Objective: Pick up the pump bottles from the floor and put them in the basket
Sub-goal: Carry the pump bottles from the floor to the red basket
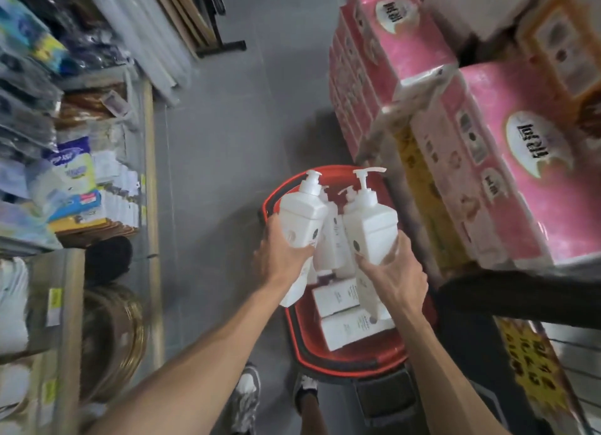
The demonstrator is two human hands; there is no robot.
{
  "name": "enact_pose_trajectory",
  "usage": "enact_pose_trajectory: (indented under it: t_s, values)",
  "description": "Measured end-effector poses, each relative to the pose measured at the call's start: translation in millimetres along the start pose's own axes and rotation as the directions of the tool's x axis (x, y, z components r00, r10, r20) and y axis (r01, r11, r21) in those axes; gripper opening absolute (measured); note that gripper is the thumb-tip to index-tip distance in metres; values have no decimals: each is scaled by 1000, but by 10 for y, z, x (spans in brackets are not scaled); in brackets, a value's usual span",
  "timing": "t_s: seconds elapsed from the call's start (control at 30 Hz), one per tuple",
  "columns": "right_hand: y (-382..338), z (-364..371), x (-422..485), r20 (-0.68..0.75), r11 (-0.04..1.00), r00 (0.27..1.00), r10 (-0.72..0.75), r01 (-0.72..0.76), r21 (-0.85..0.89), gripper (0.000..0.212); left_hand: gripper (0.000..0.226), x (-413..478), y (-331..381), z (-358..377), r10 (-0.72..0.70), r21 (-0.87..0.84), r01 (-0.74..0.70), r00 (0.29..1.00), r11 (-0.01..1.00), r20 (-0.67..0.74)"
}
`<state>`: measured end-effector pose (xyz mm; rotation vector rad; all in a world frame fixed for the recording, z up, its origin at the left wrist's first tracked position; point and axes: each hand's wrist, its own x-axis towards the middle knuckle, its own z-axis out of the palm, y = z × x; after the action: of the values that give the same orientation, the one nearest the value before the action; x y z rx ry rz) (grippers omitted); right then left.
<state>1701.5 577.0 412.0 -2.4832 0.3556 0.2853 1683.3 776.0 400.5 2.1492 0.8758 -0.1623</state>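
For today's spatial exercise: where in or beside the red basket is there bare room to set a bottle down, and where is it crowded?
Bare grey floor lies between the red basket and the left shelving. Inside, lying pump bottles fill the middle; pink tissue packs crowd its right side.

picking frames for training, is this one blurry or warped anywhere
Head view: bottles in the left hand and right hand fairly sharp; head view edges, pink packs and shelves, motion-smeared; head view wide lens bends the aisle; soft shadow beyond the basket.
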Motion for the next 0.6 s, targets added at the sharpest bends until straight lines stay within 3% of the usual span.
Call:
enact_pose_trajectory:
  t_s: [0.1,0.27,0.47,0.6]
  values:
    - [-17,81,222,49,1000,999,1,0,-11,68,68,149,44,153,-43,-8,44,999,999,15]
    - [75,326,612,79,999,997,11,-7,-48,88,70,430,66,402,-116,13,115,991,993,71]
    - [142,677,1047,138,997,990,30,-19,-80,93,71,764,-15,704,-168,43,165,981,985,100]
    - [248,894,1196,186,994,980,69,-52,-95,85,67,937,-101,898,-204,68,199,976,978,75]
